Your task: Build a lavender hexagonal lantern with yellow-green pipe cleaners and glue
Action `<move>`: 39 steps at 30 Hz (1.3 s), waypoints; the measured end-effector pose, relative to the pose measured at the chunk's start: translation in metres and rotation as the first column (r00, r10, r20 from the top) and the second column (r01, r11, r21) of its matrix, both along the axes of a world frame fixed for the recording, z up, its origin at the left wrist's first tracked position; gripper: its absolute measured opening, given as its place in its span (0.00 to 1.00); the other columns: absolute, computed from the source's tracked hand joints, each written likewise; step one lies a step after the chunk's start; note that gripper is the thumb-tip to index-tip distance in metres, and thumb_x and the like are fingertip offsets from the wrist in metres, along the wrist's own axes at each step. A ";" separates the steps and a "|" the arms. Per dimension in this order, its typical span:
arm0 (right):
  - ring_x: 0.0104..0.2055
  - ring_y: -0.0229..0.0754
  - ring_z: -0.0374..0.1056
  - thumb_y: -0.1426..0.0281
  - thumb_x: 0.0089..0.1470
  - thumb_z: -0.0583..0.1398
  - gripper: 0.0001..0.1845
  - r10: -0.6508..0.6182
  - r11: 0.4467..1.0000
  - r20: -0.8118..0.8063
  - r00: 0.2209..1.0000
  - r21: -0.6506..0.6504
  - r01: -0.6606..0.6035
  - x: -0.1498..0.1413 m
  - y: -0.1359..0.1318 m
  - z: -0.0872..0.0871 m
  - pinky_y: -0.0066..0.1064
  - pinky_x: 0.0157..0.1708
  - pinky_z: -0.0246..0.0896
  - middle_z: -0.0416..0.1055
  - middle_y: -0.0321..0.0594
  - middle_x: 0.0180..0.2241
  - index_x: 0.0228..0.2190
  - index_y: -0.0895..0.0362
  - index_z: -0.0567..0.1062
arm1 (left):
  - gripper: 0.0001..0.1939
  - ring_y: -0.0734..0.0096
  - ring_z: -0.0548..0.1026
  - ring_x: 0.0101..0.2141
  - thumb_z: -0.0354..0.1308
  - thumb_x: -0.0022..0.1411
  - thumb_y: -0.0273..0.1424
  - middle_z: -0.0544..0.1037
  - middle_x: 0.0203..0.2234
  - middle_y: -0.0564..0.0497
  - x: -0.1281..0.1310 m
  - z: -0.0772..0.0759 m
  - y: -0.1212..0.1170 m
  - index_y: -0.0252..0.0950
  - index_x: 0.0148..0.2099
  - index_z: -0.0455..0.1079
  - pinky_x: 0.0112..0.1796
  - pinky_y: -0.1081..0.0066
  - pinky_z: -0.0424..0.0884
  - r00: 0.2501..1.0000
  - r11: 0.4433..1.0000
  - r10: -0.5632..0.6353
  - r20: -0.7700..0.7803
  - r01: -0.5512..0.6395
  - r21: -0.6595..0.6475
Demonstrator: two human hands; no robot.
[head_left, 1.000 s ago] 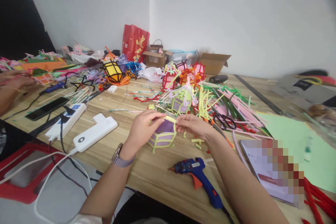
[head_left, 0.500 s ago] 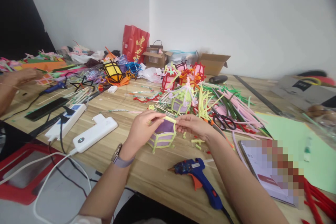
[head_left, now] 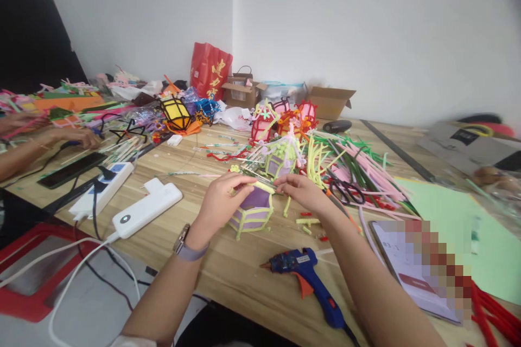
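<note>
A small lantern with purple panels and a yellow-green pipe-cleaner frame (head_left: pixel 253 218) rests on the table in front of me. My left hand (head_left: pixel 223 198) pinches its upper rim from the left, thumb and fingers closed along a pale yellow-green strip. At the rim's right end is my right hand (head_left: pixel 300 191), its fingertips drawn together. Whether they touch the rim or hold a small piece is too blurred to tell. Behind my hands stands another purple and green lantern (head_left: pixel 279 165) with a lilac top. A blue hot glue gun (head_left: pixel 311 276) lies nearer me.
To the right lie black-handled scissors (head_left: pixel 347 192), pipe cleaners (head_left: pixel 376 165), a tablet (head_left: pixel 407 271) and a green sheet (head_left: pixel 488 249). On the left are a white power bank (head_left: pixel 148 209), a power strip (head_left: pixel 101 190) with cables, and a co-worker's hand (head_left: pixel 77 138).
My right hand has shifted slightly away from the rim's end, while my left hand keeps its hold on the lantern. The co-worker's hand at left has come nearer, down to the table.
</note>
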State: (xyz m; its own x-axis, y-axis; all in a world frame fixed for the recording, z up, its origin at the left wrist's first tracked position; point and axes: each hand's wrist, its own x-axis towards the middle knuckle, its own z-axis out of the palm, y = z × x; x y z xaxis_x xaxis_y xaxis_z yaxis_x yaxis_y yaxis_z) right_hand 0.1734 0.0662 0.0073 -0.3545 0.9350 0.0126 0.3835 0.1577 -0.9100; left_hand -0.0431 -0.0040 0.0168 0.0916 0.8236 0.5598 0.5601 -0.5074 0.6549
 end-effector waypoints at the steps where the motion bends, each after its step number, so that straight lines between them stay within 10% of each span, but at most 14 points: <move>1: 0.30 0.38 0.66 0.72 0.48 0.57 0.08 -0.021 0.998 0.015 1.000 0.061 0.021 -0.002 -0.002 0.002 0.30 0.33 0.60 0.74 0.35 0.28 0.31 0.56 0.76 | 0.08 0.67 0.77 0.40 0.59 0.60 0.29 0.82 0.38 0.49 0.000 0.000 0.000 0.37 0.41 0.77 0.45 0.69 0.69 1.000 1.000 0.005 0.001 -0.005 -0.007; 9: 0.41 0.45 0.69 0.66 0.54 0.62 0.11 -0.011 0.791 0.201 0.980 0.601 -0.114 -0.027 -0.032 0.015 0.36 0.42 0.63 0.75 0.43 0.39 0.40 0.55 0.76 | 0.17 0.69 0.76 0.34 0.60 0.57 0.29 0.81 0.34 0.51 0.001 0.001 -0.004 0.37 0.50 0.74 0.39 0.71 0.70 0.995 0.989 0.097 0.034 -0.093 -0.116; 39: 0.39 0.44 0.69 0.68 0.55 0.60 0.07 -0.068 0.822 0.284 0.956 0.560 -0.108 -0.033 -0.040 0.017 0.35 0.42 0.62 0.74 0.43 0.37 0.37 0.56 0.76 | 0.06 0.64 0.75 0.38 0.60 0.57 0.34 0.80 0.33 0.51 -0.007 0.003 -0.002 0.39 0.35 0.75 0.41 0.67 0.68 0.998 0.986 0.045 -0.052 -0.053 -0.158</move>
State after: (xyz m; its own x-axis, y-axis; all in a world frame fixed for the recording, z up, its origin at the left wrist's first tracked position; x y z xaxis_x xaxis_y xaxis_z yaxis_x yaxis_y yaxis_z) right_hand 0.1406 0.0261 0.0242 -0.4436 0.7850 0.4325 0.5966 0.6187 -0.5111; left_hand -0.0504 -0.0064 0.0201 0.0722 0.9061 0.4169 0.6143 -0.3697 0.6971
